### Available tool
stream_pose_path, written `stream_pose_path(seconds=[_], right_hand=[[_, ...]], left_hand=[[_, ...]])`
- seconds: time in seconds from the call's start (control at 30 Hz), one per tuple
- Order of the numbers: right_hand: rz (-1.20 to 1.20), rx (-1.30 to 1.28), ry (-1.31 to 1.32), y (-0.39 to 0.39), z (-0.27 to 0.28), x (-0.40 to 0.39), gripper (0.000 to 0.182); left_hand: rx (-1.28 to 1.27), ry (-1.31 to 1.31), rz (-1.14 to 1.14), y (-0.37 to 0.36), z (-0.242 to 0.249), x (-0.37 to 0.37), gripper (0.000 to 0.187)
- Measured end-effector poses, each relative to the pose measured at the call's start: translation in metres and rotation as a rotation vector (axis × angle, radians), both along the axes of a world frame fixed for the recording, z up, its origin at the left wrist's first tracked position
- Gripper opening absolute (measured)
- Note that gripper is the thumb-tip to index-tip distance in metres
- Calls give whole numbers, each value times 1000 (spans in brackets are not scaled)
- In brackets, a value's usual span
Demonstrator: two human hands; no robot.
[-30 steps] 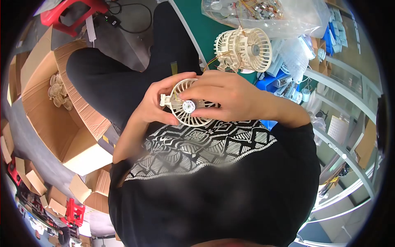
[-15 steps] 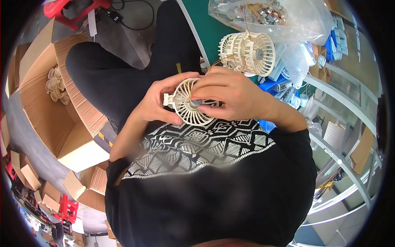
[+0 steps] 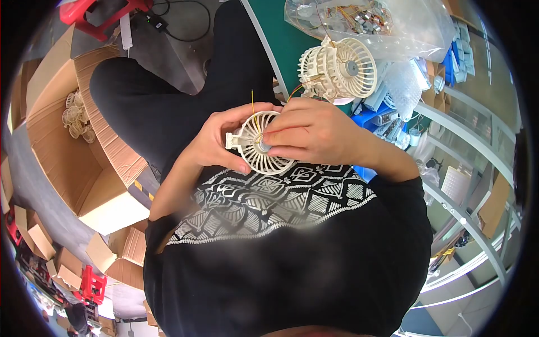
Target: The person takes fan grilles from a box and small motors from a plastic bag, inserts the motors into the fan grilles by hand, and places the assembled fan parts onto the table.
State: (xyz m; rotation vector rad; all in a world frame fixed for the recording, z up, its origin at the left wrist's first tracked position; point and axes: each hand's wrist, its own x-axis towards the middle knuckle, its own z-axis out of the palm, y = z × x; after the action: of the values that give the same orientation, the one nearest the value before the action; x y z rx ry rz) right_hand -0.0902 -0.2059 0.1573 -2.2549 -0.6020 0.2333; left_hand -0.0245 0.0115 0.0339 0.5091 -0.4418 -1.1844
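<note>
My left hand point(image 3: 216, 137) is wrapped round the rim of a white slatted plastic fan cage point(image 3: 273, 164), held over my lap. The cage has a small bracket on its left side. At its middle sits a small round grey motor point(image 3: 264, 146), pinched by the fingertips of my right hand point(image 3: 311, 132). A thin yellow wire point(image 3: 252, 101) sticks up from the cage. Beyond my right hand, several similar fan cages point(image 3: 323, 67) stand stacked on the green table point(image 3: 275, 25), with a grey motor in the end one and thin wires trailing from them.
A clear plastic bag point(image 3: 415, 33) of wired motors lies on the table. An open cardboard box point(image 3: 62, 151) on the left holds several fan cages point(image 3: 76, 115). Red stools point(image 3: 90, 22), more boxes point(image 3: 126, 253) and a metal frame point(image 3: 469, 135) stand around.
The held cage has shifted slightly right and down. A yellow wire now stands up from it. My right fingers have closed in over the motor. The stacked cages have tilted a little.
</note>
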Motion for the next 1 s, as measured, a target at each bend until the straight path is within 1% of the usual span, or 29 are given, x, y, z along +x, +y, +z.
stream_pose_path(seconds=[0.1,0.2,0.3,0.4,0.43,0.47,0.53,0.63,0.73,0.77,0.83,0.87,0.9,0.93,1.0], right_hand=[[-65,9,-82,2,-14,-8,20],[-42,-119,-103,4,-7,-9,21],[-31,-165,-132,6,-6,-13,26],[-20,-234,-102,6,-7,-13,23],[38,-322,-155,5,-7,-16,21],[55,-332,-166,5,-7,-17,21],[84,-346,-191,8,-9,-17,21],[54,-171,-212,4,-11,-14,24],[23,66,-172,-4,10,-8,31],[16,147,-155,-11,24,-6,33],[-50,141,-117,-37,60,0,39],[-130,9,-142,-54,80,5,40],[-210,-124,-167,-70,93,8,41],[-323,-247,-266,-83,93,8,41],[-396,-421,-364,-97,88,10,39]], left_hand=[[-34,23,17,-1,-3,1,106],[-23,-6,3,-2,-5,0,107],[99,-31,-67,0,6,4,109],[113,-80,-31,0,2,6,111],[132,-111,-109,3,-1,11,113],[108,-100,-110,5,-9,9,115],[100,-195,-149,7,-15,11,118],[34,45,8,2,-14,-1,119],[4,70,-56,3,-23,-1,118],[73,36,-87,4,-24,1,104],[81,-70,-131,5,-27,5,94],[85,-124,-153,5,-29,6,89],[56,-131,-117,-1,-32,4,79],[57,-153,-105,-3,-32,4,78],[62,-144,-97,-6,-33,4,75]])
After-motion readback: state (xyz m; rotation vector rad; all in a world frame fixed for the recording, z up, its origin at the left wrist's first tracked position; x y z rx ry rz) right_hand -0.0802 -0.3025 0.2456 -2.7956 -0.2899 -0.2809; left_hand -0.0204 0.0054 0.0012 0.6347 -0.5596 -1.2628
